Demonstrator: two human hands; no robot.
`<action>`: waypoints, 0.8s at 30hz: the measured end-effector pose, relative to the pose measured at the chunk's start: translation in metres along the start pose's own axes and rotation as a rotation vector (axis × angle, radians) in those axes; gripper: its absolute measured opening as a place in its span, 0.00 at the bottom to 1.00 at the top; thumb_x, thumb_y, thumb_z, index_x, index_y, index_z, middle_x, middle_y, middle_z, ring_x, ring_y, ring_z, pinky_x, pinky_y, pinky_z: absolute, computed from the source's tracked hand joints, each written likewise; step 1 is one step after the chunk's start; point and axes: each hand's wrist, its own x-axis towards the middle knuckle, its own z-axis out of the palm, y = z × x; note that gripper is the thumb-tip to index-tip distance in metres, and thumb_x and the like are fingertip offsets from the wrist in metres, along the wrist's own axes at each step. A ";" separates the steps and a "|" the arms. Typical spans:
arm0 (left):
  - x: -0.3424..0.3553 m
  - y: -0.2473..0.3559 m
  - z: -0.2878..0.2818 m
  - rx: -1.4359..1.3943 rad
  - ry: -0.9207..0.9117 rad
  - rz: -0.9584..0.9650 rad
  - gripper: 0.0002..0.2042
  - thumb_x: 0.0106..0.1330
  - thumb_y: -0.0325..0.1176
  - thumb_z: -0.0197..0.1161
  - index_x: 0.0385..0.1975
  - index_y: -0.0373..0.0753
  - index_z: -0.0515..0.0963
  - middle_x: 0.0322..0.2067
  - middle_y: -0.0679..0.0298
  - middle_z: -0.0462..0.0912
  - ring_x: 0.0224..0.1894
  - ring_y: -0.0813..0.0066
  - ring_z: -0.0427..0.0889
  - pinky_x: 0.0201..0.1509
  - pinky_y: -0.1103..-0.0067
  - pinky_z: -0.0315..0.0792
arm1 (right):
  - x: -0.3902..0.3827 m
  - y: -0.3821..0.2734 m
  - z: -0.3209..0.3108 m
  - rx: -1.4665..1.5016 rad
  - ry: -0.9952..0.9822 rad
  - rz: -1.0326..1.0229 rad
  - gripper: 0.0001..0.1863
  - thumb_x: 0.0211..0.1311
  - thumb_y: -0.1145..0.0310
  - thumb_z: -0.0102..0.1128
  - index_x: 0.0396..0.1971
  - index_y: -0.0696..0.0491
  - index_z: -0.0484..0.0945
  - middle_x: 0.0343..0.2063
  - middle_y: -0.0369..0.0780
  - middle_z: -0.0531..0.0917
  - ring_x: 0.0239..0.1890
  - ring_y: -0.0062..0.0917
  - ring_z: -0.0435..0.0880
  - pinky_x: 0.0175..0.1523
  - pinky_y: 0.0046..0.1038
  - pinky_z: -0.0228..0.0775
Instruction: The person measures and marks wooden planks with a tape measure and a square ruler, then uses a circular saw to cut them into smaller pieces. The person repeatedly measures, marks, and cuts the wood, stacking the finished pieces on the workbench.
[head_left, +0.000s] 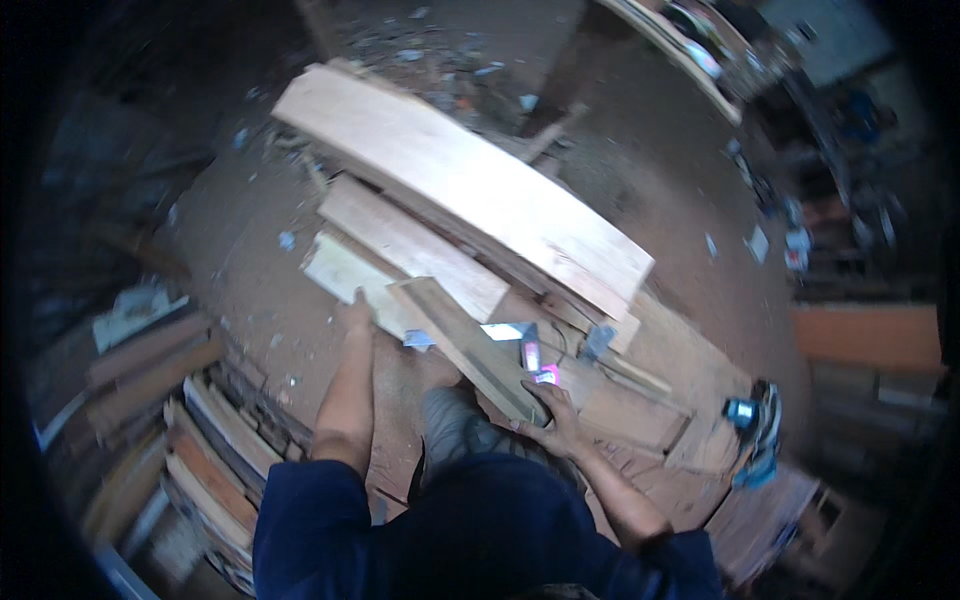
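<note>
My right hand (556,424) grips the near end of a greyish-brown board (468,345), thumb and fingers around its edges. The board slants up and away to the left over my legs. My left hand (354,312) is at the near edge of a pale plank (340,268), one digit on its top face; the other fingers are hidden, seemingly under the edge. Just beyond lies another light plank (410,240). A long, wide, pale board (470,180) rests behind that one, on top of other timber.
A small bluish block (597,343) and a bright pink item (547,375) lie beyond my right hand. A teal power tool (757,430) stands at the right. Stacked offcuts (215,450) fill the lower left. Scraps litter the dirt floor (250,215).
</note>
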 end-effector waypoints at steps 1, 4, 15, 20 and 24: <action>0.011 -0.010 -0.003 0.028 0.063 -0.038 0.25 0.72 0.35 0.66 0.62 0.23 0.71 0.56 0.47 0.82 0.55 0.56 0.84 0.60 0.66 0.77 | -0.005 0.001 -0.006 0.012 -0.004 0.015 0.43 0.52 0.50 0.79 0.67 0.52 0.74 0.62 0.53 0.74 0.67 0.46 0.69 0.73 0.44 0.59; -0.002 -0.021 0.017 -0.418 -0.114 -0.076 0.24 0.74 0.35 0.64 0.63 0.24 0.71 0.55 0.47 0.82 0.54 0.55 0.84 0.57 0.66 0.79 | -0.039 0.005 -0.031 0.027 -0.007 0.106 0.43 0.54 0.49 0.77 0.68 0.51 0.73 0.65 0.53 0.72 0.69 0.47 0.68 0.74 0.44 0.58; -0.216 -0.003 0.026 -0.131 -0.282 0.278 0.15 0.77 0.40 0.58 0.43 0.31 0.80 0.30 0.60 0.85 0.31 0.73 0.84 0.37 0.77 0.77 | -0.209 0.054 -0.047 0.120 0.150 0.098 0.45 0.54 0.45 0.78 0.69 0.48 0.72 0.66 0.53 0.70 0.69 0.49 0.67 0.74 0.46 0.56; -0.429 -0.021 0.056 -0.415 -0.786 0.171 0.22 0.80 0.46 0.50 0.52 0.33 0.80 0.42 0.60 0.86 0.44 0.69 0.85 0.50 0.74 0.78 | -0.306 0.105 -0.049 0.174 0.263 -0.052 0.43 0.53 0.51 0.79 0.68 0.51 0.73 0.64 0.52 0.72 0.68 0.46 0.69 0.73 0.44 0.58; -0.603 -0.041 0.077 -0.623 -1.059 -0.215 0.19 0.77 0.46 0.52 0.53 0.37 0.77 0.48 0.54 0.85 0.50 0.59 0.84 0.60 0.61 0.77 | -0.391 0.152 -0.052 0.183 0.364 -0.029 0.44 0.52 0.47 0.79 0.67 0.51 0.74 0.63 0.52 0.73 0.67 0.48 0.69 0.72 0.45 0.60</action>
